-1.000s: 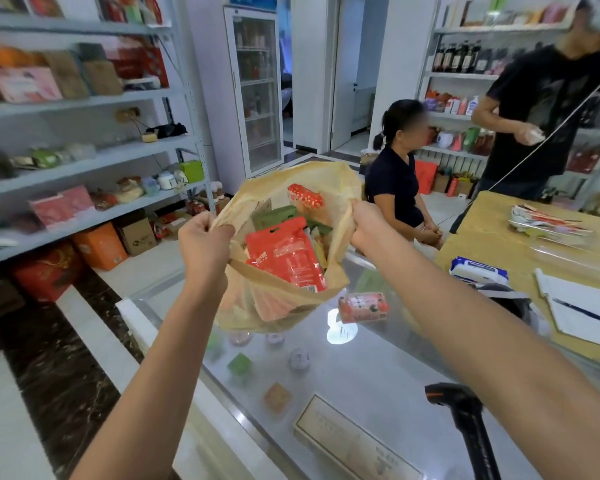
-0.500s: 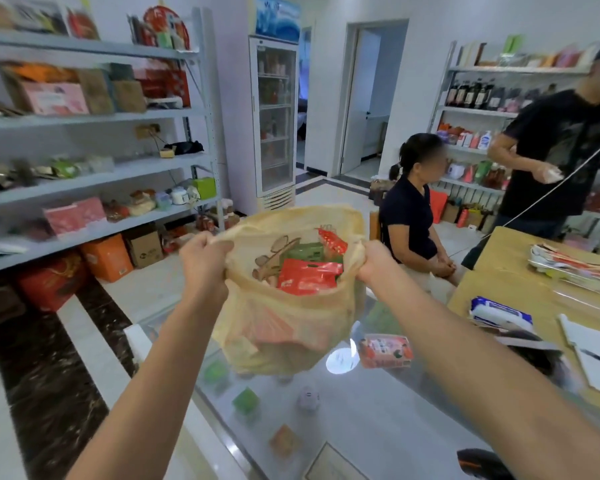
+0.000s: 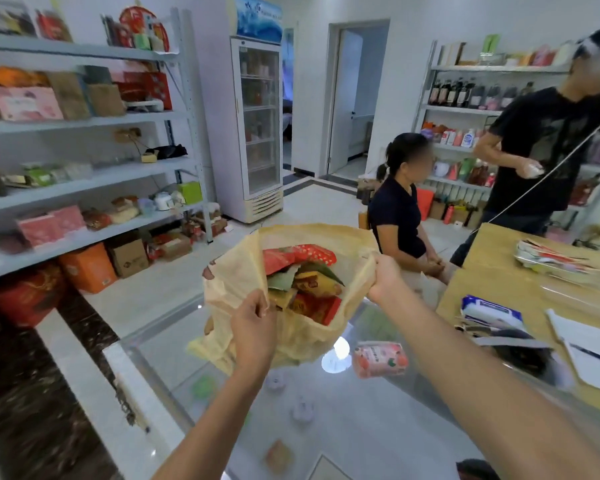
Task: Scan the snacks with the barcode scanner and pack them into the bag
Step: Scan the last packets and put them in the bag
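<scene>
Snacks (image 3: 302,271) fill bag (image 3: 229,282), its rim pinched by left hand (image 3: 253,323) and right hand (image 3: 385,277).

Two hands hold a tan plastic bag (image 3: 232,271) open over the glass counter (image 3: 361,438). The left hand (image 3: 253,327) pinches the rim nearest the camera, and the right hand (image 3: 385,277) grips the rim on the right. Inside lie snack packets (image 3: 281,259), red, green and yellow. A pink snack pack (image 3: 380,358) lies on the counter just right of the bag, near the counter's right edge. The wooden desk (image 3: 492,251) beyond that edge carries a blue-and-white wipes pack (image 3: 490,311).
</scene>
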